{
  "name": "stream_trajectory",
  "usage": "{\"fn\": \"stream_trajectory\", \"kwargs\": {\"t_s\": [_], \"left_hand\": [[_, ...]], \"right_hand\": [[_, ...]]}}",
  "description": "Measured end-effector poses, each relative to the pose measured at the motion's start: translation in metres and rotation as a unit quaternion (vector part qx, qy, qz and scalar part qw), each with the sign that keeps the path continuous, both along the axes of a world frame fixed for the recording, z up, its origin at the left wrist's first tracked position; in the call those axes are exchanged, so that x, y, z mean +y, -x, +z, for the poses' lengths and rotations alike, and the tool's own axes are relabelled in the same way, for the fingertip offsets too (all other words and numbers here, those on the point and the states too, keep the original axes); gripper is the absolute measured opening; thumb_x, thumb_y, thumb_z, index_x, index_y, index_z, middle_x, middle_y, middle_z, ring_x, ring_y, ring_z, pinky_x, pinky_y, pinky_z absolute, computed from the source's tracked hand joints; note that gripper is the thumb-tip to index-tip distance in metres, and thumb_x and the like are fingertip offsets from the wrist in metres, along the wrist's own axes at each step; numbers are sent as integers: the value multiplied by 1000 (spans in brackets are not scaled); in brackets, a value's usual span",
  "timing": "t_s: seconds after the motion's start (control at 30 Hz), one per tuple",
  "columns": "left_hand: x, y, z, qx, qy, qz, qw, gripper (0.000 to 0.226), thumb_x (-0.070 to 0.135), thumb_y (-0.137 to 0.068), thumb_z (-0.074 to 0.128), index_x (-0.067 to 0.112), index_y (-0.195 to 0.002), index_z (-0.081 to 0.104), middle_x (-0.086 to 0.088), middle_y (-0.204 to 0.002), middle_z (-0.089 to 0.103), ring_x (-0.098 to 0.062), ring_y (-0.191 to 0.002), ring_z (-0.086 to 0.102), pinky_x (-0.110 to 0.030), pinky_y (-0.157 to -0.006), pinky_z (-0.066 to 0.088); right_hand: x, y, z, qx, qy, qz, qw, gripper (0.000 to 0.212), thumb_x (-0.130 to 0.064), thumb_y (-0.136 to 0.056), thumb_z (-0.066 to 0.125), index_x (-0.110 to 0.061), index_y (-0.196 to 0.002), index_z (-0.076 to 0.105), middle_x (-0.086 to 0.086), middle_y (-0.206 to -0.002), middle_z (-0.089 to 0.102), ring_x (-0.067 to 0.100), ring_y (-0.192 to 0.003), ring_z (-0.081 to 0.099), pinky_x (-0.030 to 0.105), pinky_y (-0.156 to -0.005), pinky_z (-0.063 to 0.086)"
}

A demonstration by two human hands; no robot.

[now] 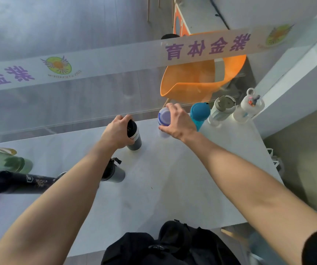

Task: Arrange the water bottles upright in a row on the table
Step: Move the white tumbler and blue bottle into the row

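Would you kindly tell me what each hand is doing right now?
Left hand: closed on the dark bottle.
Right hand: closed on the purple-lidded bottle.

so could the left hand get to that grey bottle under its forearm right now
Probably not yet: the left hand is wrapped around the black bottle. The grey bottle itself stands in the open, so once that hand lets go, the way looks free.

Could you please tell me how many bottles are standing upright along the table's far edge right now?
5: clear bottle at far right, pale green bottle, teal bottle, white bottle in the right hand, dark bottle in the left hand.
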State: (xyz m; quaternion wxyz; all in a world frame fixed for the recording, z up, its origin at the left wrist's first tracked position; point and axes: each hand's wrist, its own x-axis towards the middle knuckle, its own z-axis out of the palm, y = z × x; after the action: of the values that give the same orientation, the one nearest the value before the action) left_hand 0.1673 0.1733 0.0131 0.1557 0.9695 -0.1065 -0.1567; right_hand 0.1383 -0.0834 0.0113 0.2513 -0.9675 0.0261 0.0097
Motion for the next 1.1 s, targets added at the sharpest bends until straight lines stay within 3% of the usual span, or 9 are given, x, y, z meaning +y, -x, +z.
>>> {"fn": "stream_trajectory", "kwargs": {"t_s": [0.2, 0.3, 0.37, 0.43, 0.53, 0.63, 0.73, 0.87, 1.1], "left_hand": [[-2, 6, 2, 23, -6, 15, 1000, 95, 30, -65, 96, 29, -146, 46, -2, -133, 50, -34, -118, 56, -45, -93, 54], [-12, 9, 2, -27, -55, -16, 998, 114, 50, -62, 96, 30, -157, 38, -3, -143, 51, -32, -134, 51, -48, -115, 38], [-24, 9, 4, -71, -56, -42, 995, 116, 56, -61, 94, 29, -159, 39, -4, -144, 54, -31, -139, 48, -47, -121, 30], [-40, 5, 9, -104, -49, -66, 991, 115, 58, -61, 93, 26, -158, 42, -5, -144, 56, -30, -140, 49, -46, -123, 29], [-70, -1, 16, -116, -25, -87, 989, 111, 56, -64, 94, 24, -157, 43, -6, -145, 57, -33, -139, 51, -46, -123, 32], [-101, -5, 20, -96, 12, -87, 991, 108, 51, -68, 95, 26, -158, 40, -7, -149, 53, -35, -137, 53, -50, -115, 45], [-127, -8, 17, -61, 24, -64, 996, 115, 51, -70, 97, 36, -162, 30, -5, -154, 46, -34, -136, 53, -53, -104, 57], [-142, -12, 6, -22, 12, -47, 999, 119, 45, -73, 98, 41, -166, 24, -6, -151, 45, -34, -129, 57, -52, -102, 59], [-146, -16, -6, -51, 16, -27, 998, 91, 28, -77, 96, 34, -152, 46, -8, -134, 48, -38, -113, 62, -48, -92, 61]], "right_hand": [[1, -19, -1, 36, 11, 24, 999, 92, -51, -76, 92, -17, -149, 47, 10, -135, 55, 35, -122, 63, 42, -105, 54], [3, -21, 0, 50, 29, 29, 998, 104, -53, -75, 93, -16, -156, 40, 10, -142, 53, 35, -130, 59, 43, -108, 51], [0, -19, 4, 79, 36, 32, 996, 120, -60, -71, 92, -15, -163, 31, 10, -150, 50, 33, -138, 55, 43, -112, 48], [-7, -10, 13, 64, 28, 27, 997, 117, -67, -69, 84, -15, -162, 35, 10, -149, 52, 32, -135, 56, 44, -109, 51], [-34, 9, 18, -84, -22, -7, 996, 73, -55, -78, 67, -11, -136, 61, 10, -126, 63, 33, -115, 64, 45, -93, 58], [-74, 22, 11, -196, 4, -70, 978, 45, -26, -80, 69, -9, -122, 66, 12, -113, 63, 37, -106, 61, 49, -91, 56], [-108, 23, 1, -122, 44, -92, 987, 70, -41, -77, 79, -15, -140, 61, 13, -125, 55, 38, -115, 57, 48, -101, 54], [-122, 16, -16, 21, 52, -55, 997, 107, -57, -74, 85, -35, -165, 33, 12, -153, 38, 38, -131, 55, 46, -108, 53], [-113, -1, -24, 20, -18, -34, 999, 86, -26, -81, 86, -31, -156, 45, 13, -143, 41, 41, -117, 65, 44, -104, 55]]}}
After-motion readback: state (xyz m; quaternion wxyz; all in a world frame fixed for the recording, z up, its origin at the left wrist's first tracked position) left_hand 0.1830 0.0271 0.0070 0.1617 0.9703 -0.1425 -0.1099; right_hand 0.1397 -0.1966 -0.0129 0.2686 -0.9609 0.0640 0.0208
